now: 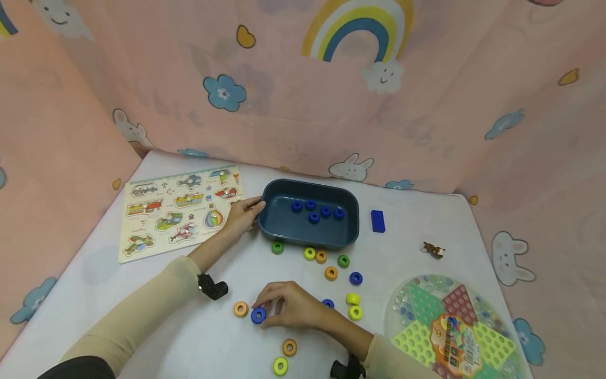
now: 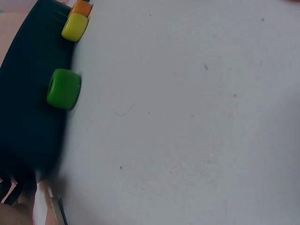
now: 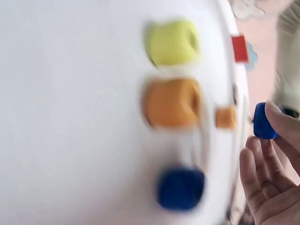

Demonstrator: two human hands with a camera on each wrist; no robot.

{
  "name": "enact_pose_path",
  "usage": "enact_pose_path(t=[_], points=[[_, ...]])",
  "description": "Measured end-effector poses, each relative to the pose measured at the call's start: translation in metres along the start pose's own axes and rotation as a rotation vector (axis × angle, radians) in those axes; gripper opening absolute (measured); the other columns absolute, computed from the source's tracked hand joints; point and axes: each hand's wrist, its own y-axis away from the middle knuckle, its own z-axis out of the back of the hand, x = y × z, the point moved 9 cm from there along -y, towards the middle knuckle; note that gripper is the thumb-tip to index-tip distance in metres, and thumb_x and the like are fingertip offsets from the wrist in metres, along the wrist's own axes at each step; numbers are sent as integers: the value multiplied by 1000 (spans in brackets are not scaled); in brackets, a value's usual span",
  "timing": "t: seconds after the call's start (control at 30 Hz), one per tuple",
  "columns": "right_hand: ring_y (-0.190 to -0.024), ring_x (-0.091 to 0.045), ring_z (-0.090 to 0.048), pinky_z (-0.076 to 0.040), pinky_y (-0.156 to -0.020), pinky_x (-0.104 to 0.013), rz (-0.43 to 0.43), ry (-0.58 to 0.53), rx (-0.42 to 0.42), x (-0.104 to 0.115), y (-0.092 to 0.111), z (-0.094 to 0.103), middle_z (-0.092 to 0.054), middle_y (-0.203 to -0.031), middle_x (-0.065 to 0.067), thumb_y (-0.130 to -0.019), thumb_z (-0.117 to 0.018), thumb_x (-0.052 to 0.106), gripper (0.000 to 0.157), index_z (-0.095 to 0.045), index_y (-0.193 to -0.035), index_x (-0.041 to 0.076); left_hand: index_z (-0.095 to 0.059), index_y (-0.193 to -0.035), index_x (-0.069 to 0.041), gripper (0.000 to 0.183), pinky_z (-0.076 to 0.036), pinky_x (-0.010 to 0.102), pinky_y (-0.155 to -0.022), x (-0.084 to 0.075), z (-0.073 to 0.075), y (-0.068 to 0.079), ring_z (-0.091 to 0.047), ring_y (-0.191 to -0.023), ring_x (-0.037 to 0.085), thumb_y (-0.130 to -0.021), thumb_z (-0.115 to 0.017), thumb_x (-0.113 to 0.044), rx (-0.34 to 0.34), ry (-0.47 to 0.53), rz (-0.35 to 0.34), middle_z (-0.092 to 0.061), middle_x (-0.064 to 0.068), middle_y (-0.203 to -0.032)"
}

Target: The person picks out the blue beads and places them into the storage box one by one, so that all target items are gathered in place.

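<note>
My left hand (image 1: pixel 242 215) grips the left end of a dark blue-grey plastic tray (image 1: pixel 310 240). Inside the tray lie several blue ring beads (image 1: pixel 314 217). In the left wrist view, fingers (image 2: pixel 26 201) reach the end of the tray (image 2: pixel 28 117). Over the table's front part, my right hand (image 1: pixel 298 308) pinches a blue bead (image 1: pixel 258 316) between thumb and fingers; the right wrist view shows that blue bead (image 3: pixel 265 121) too. An orange bead (image 1: pixel 241 309) sits just left of it. Another blue bead (image 1: pixel 328 303) is partly hidden behind the right hand.
Green (image 1: pixel 277 247), yellow (image 1: pixel 280 366) and orange (image 1: pixel 289 347) beads are scattered before the tray. A picture puzzle board (image 1: pixel 165 242) lies left. Rightward are a blue block (image 1: pixel 377 221), a small brown figure (image 1: pixel 433 250) and a round patterned game pack (image 1: pixel 416 326). Printed cloth (image 1: pixel 293 126) encloses the table.
</note>
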Motion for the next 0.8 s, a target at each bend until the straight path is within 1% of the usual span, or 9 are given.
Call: enact_pose_path(t=[0.07, 0.17, 0.3, 0.4, 0.5, 0.57, 0.63, 0.73, 0.8], points=[[-83, -11, -59, -50, -66, -22, -7, -14, -38, 3, -3, 21, -63, -98, 8, -74, -78, 11, 31, -69, -103, 9, -51, -133, -12, 46, -44, 28, -58, 0, 1, 0, -61, -91, 20, -93, -56, -34, -1, 0, -7, -60, 11, -119], [-86, -13, -59, -51, -70, -26, -28, 2, -98, 4, -9, 55, -63, -99, 7, -74, -78, 12, 31, -69, -104, 10, -51, -133, -11, 46, -41, 24, -53, 0, 1, 0, -60, -83, 17, -93, -56, -34, 6, 4, -15, -61, 13, -116], [-85, -15, -58, -50, -69, -28, -32, 102, -183, -3, -23, 103, -62, -96, 6, -75, -77, 13, 30, -69, -104, 11, -51, -132, -10, 45, -37, 21, -47, 0, 0, -1, -60, -76, 17, -93, -56, -31, 14, 22, -23, -62, 14, -114], [-82, -17, -57, -50, -67, -28, -41, 188, -222, -17, -38, 136, -61, -92, 3, -75, -78, 13, 29, -69, -103, 10, -52, -132, -11, 44, -41, 23, -52, -1, 0, -2, -61, -81, 18, -93, -57, -31, 10, 14, -21, -61, 13, -116], [-79, -16, -58, -49, -66, -26, -68, 275, -221, -30, -54, 162, -61, -90, 0, -74, -78, 12, 29, -70, -102, 8, -53, -131, -12, 43, -45, 27, -60, 1, 0, -4, -62, -85, 17, -93, -57, -30, 3, 6, -15, -60, 11, -119], [-78, -14, -58, -49, -65, -25, -90, 328, -198, -38, -67, 172, -60, -90, -2, -73, -79, 11, 30, -70, -102, 6, -53, -131, -12, 43, -45, 28, -60, 2, 1, -3, -62, -84, 14, -92, -57, -31, 0, 4, -10, -60, 10, -119], [-77, -13, -59, -49, -65, -23, -108, 385, -159, -43, -81, 178, -61, -91, -2, -73, -79, 11, 31, -70, -102, 5, -53, -131, -13, 43, -43, 25, -56, 4, 3, -2, -60, -78, 11, -92, -58, -31, -6, 10, -14, -61, 10, -117], [-76, -13, -59, -48, -64, -22, -135, 443, -89, -54, -99, 181, -62, -91, -4, -72, -80, 10, 32, -70, -102, 4, -53, -131, -12, 43, -38, 22, -49, 4, 2, -2, -58, -72, 8, -93, -57, -31, -10, 17, -22, -63, 12, -112], [-73, -14, -59, -48, -61, -22, -160, 474, -57, -62, -106, 183, -63, -88, -5, -72, -80, 10, 32, -70, -101, 3, -53, -131, -12, 42, -37, 20, -47, 4, -1, -2, -58, -71, 8, -93, -57, -30, -3, 28, -28, -63, 11, -111]])
